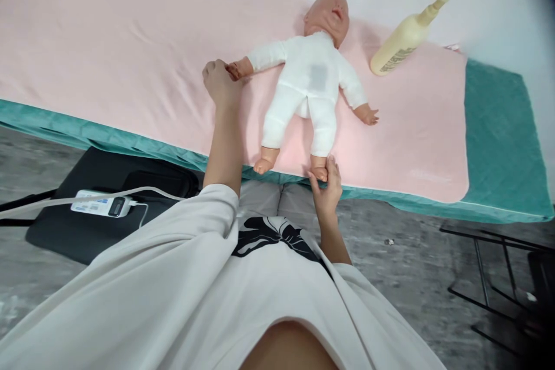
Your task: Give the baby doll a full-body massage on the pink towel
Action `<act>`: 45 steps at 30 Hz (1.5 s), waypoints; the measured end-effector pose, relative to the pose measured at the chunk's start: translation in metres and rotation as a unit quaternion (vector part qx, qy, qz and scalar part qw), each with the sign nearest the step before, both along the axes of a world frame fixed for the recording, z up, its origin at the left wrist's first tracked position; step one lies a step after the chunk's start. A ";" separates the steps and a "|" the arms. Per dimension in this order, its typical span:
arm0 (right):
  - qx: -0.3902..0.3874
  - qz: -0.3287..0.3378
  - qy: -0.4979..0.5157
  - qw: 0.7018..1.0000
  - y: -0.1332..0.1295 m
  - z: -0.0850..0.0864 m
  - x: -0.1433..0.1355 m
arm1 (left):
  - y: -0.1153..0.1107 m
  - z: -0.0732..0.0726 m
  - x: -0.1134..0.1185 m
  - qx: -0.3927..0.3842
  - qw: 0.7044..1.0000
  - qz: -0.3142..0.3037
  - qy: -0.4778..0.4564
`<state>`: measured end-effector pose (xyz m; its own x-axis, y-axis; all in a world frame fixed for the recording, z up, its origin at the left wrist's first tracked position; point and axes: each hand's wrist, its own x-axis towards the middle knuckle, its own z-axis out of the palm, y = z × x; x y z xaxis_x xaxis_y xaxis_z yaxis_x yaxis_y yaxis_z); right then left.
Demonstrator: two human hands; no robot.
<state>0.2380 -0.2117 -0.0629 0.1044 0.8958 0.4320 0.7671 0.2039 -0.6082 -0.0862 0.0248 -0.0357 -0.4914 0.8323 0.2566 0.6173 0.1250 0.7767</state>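
A baby doll in a white cloth suit lies on its back on a pink mat, its head toward the far side. My left hand is closed around the doll's hand at the left, its fingertips partly hidden. Near the mat's front edge, my right hand grips the doll's foot on the right side between thumb and fingers. The doll's other arm and foot rest free on the mat. To the right of the doll's head stands a pale yellow pump bottle.
Green padding shows under the mat at the right and along the front edge. Below left, a power strip with cables lies on a black chair. A black metal frame stands at the lower right.
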 end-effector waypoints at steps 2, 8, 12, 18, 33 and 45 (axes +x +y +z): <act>-0.002 -0.002 0.012 1.000 -0.001 0.003 -0.001 | 0.003 -0.004 -0.001 0.010 0.999 0.036 -0.007; -0.001 -0.025 0.078 0.997 0.001 0.023 -0.003 | 0.003 0.017 0.013 0.098 0.995 -0.028 0.018; 0.032 -0.038 0.098 0.994 0.013 0.039 -0.001 | 0.001 0.044 0.037 0.145 0.984 -0.105 0.003; 0.096 -0.011 0.114 0.989 0.044 0.064 -0.001 | 0.005 0.075 0.073 0.203 0.957 -0.206 0.015; 0.119 0.022 0.083 0.989 0.103 0.084 0.001 | 0.006 0.084 0.103 0.071 0.887 -0.429 0.157; 0.093 0.021 0.114 0.989 0.082 0.090 0.014 | -0.002 0.082 0.090 0.099 0.937 -0.324 0.080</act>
